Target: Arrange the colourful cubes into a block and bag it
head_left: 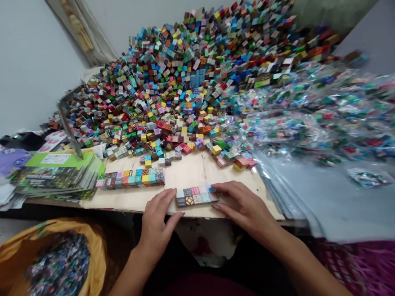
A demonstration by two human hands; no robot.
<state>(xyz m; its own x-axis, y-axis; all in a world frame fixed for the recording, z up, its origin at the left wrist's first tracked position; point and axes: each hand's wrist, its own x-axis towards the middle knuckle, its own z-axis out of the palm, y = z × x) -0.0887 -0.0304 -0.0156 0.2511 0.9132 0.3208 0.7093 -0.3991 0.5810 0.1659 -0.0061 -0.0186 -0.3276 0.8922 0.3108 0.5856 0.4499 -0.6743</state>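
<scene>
At far left, a yellow sack (53, 271) sags open, filled with small packets in shiny film. Beside it lies a stack of green-covered printed booklets (55, 173). Next along, a long row of small printed cubes (130, 179) stands packed tight on a bare plywood surface (199, 172).

The left hand (158, 218) is open and palm down, at the left end of a shorter row of cubes (196, 195) near the front edge of the surface. The right hand (242, 205) is also open and palm down, reaching the row's right end. Neither hand grips anything; the row lies on the plywood between them, boxed in from both ends.

Behind them rises a huge heap of loose cubes (178, 63), spilling down to the back of the plywood. Further right, a mass of clear plastic bags of cubes (323, 112) lies over flat grey plastic sheets (298, 190).

The shorter row sits so near the edge that a careless nudge could send cubes over it. Uneven pressure from the hands could bow the row and break it apart. Any slump in the heap could roll loose cubes into the finished rows, and the slick bags could slide off the sheets.
</scene>
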